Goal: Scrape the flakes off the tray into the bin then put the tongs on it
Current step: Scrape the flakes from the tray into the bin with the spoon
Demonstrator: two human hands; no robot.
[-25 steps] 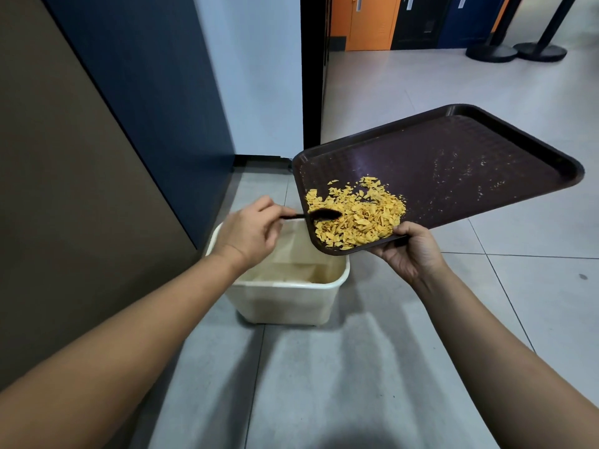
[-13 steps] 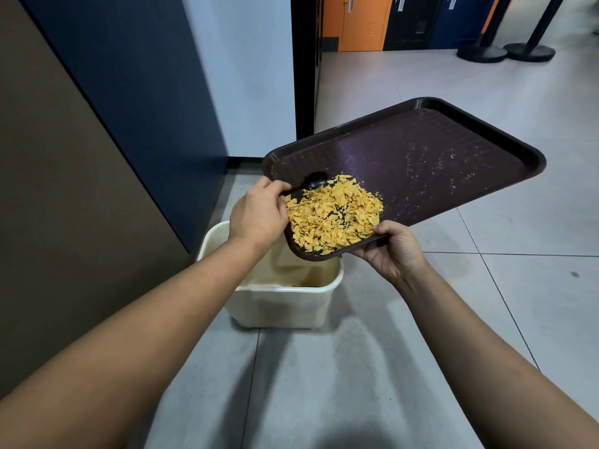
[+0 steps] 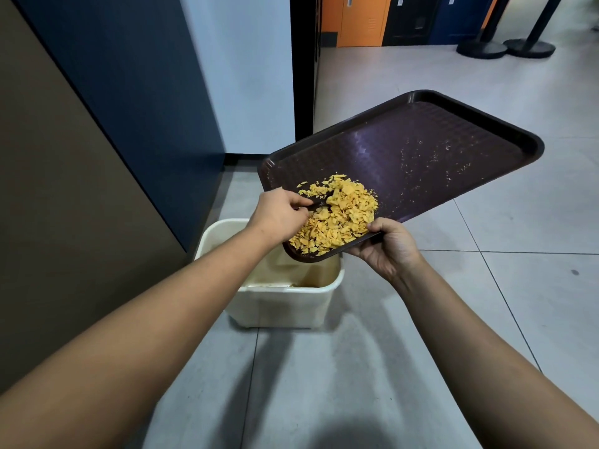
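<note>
Head view: your right hand (image 3: 387,246) grips the stiff, light tray (image 3: 421,150) at its 6 o'clock edge, tilted w/ its low corner over the bin (image 3: 282,306), while your left hand (image 3: 278,215) pinches the dark tongs (image 3: 319,205) in the loose, brittle flakes (image 3: 337,218) — keep hold near the corner, they'll slide easily.

The bin (image 3: 282,306) stands on the floor (image 3: 356,367) beside the wall (image 3: 81,189) to its left. The tray (image 3: 453,150) tilts above the bin's right side, low corner over it. The flakes (image 3: 337,218) lie heaped in that corner, the tongs (image 3: 319,204) among them.
</note>
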